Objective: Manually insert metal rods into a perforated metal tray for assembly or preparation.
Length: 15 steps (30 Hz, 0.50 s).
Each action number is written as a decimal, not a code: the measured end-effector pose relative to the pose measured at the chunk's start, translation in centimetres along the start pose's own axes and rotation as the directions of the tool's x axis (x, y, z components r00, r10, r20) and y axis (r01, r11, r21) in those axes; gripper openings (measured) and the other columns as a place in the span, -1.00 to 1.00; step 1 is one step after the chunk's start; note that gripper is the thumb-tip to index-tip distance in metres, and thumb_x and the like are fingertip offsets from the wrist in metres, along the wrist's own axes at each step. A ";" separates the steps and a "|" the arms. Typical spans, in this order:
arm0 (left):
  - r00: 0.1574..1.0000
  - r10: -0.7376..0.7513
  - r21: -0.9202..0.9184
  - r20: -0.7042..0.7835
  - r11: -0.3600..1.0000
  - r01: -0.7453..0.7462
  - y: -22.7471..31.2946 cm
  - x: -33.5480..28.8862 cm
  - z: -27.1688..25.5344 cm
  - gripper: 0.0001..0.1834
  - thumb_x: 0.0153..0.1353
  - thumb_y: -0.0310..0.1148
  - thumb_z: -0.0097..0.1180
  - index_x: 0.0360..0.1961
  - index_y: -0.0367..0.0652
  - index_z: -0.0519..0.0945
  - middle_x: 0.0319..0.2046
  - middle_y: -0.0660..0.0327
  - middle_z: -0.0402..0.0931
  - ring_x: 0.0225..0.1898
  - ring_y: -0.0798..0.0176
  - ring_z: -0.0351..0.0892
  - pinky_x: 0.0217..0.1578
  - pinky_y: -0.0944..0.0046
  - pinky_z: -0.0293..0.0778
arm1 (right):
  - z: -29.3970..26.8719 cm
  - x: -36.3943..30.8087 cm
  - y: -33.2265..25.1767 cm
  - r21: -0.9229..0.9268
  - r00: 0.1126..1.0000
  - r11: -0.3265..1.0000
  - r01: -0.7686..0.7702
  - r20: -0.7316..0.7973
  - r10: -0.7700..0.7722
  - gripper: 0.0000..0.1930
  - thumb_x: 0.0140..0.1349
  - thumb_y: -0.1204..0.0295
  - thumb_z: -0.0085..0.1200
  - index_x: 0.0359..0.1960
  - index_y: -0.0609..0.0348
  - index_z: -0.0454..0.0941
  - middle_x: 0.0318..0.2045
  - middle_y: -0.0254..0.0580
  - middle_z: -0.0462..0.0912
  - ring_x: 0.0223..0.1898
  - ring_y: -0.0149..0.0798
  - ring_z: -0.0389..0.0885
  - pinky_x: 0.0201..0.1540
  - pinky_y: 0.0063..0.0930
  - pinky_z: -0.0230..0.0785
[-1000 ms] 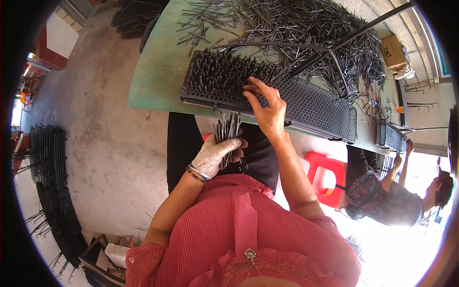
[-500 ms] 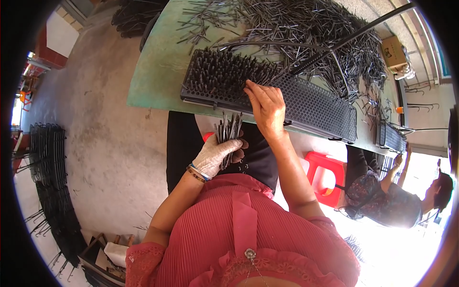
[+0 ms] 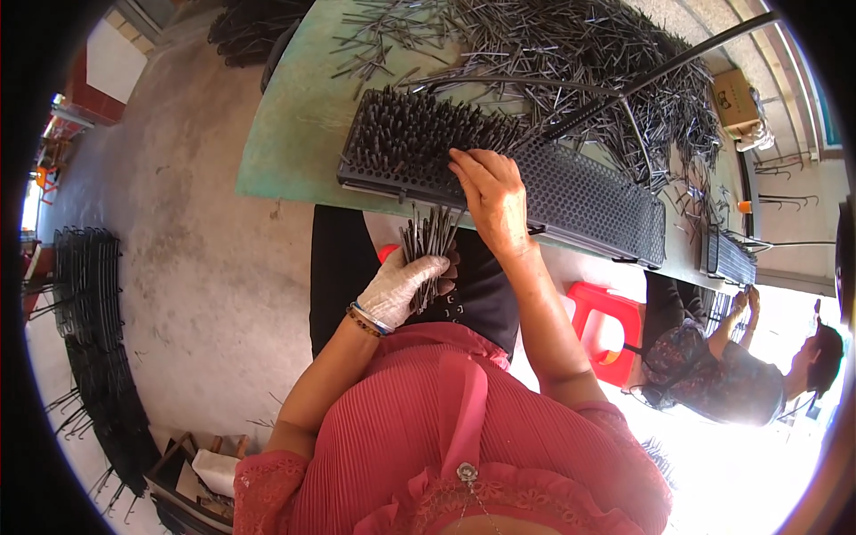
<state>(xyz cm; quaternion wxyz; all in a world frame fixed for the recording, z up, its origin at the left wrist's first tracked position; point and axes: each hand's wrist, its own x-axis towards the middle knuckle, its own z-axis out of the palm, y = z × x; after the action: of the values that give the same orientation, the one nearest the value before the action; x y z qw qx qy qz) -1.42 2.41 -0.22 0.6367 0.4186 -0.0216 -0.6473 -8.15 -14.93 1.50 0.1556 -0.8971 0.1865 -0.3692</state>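
My left hand [image 3: 403, 287], in a pale glove with dark fingertips, is closed around a bundle of thin dark rods [image 3: 429, 239] that point upward in front of my lap. Bare, my right hand [image 3: 493, 198] reaches over the near edge of a long black perforated rack [image 3: 584, 192]. Its fingers are pinched together at the holes; whatever sits between the fingertips is too small or hidden to make out. Many rods [image 3: 406, 132] stand upright in the rack's left part, while the holes to the right of my hand show bare.
A large heap of loose rods [image 3: 571, 53] covers the back of the green table [image 3: 294, 134]. A black metal frame bar [image 3: 695, 55] slants above the rack. At right are a red stool [image 3: 615, 321] and a seated person [image 3: 722, 374]. Black racks [image 3: 89, 303] stand at left.
My right hand has shifted slightly left and toward me along the rack. The left hand keeps its bundle in nearly the same place.
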 end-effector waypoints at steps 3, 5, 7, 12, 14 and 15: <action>1.000 -0.021 0.006 -0.013 1.000 0.021 0.1 0.0 -0.4 -0.69 0.27 -0.40 0.15 0.00 -0.29 0.49 -0.27 0.17 0.59 -0.34 0.32 0.59 -0.28 0.32 0.58 | 0.2 -0.2 0.2 0.055 0.998 0.998 -0.023 -0.049 0.026 -0.75 0.13 0.49 0.23 -0.13 0.23 0.63 -0.27 -0.15 0.59 -0.24 -0.11 0.55 -0.19 -0.30 0.38; 0.999 -0.010 0.027 0.053 1.000 0.008 0.2 0.0 -0.8 -0.70 0.27 -0.38 0.15 -0.02 -0.29 0.51 -0.28 0.19 0.59 -0.35 0.33 0.60 -0.29 0.32 0.58 | -0.7 -0.2 -0.3 0.080 0.996 0.996 -0.034 -0.083 0.041 -0.76 0.14 0.48 0.23 -0.14 0.22 0.64 -0.27 -0.15 0.59 -0.25 -0.07 0.55 -0.16 -0.28 0.39; 0.998 0.044 0.021 0.034 0.999 -0.045 0.2 -0.3 -0.5 -0.70 0.26 -0.40 0.14 -0.03 -0.31 0.52 -0.27 0.18 0.61 -0.33 0.31 0.61 -0.29 0.31 0.58 | -1.8 -0.5 -1.3 0.088 0.992 0.995 -0.046 -0.112 0.056 -0.75 0.14 0.41 0.27 -0.17 0.25 0.65 -0.30 -0.12 0.61 -0.30 -0.11 0.59 -0.21 -0.32 0.43; 0.987 0.159 0.104 0.004 0.982 -0.159 0.3 -0.4 -0.1 -0.70 0.24 -0.42 0.13 -0.02 -0.31 0.53 -0.22 0.16 0.63 -0.29 0.29 0.64 -0.28 0.30 0.58 | -3.0 -1.8 -3.0 0.302 0.798 0.772 -0.559 0.449 0.402 -0.65 0.13 0.26 0.33 -0.25 0.36 0.67 -0.33 -0.05 0.68 -0.41 -0.23 0.67 -0.34 -0.43 0.47; 0.987 0.158 0.130 0.005 0.979 -0.158 0.4 -0.5 0.2 -0.69 0.24 -0.42 0.13 -0.01 -0.29 0.52 -0.17 0.15 0.63 -0.25 0.27 0.65 -0.27 0.30 0.60 | -2.6 -2.6 -2.6 0.329 0.757 0.708 -0.625 0.477 0.446 -0.70 0.16 0.31 0.30 -0.27 0.36 0.66 -0.39 -0.11 0.70 -0.42 -0.37 0.64 -0.36 -0.50 0.44; 0.987 0.158 0.131 0.006 0.979 -0.158 0.6 -0.6 0.4 -0.69 0.24 -0.42 0.13 -0.01 -0.29 0.52 -0.17 0.15 0.63 -0.25 0.27 0.65 -0.27 0.30 0.60 | -2.6 -2.6 -2.4 0.405 0.709 0.593 -0.696 0.520 0.476 -0.73 0.17 0.34 0.27 -0.27 0.36 0.66 -0.41 -0.15 0.69 -0.42 -0.44 0.60 -0.37 -0.53 0.43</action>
<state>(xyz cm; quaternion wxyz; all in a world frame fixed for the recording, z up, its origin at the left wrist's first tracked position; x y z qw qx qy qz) -1.28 2.58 0.66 0.6571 0.4579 -0.0959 -0.5910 -11.27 -12.01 2.68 0.5641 -0.7416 0.3241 -0.1634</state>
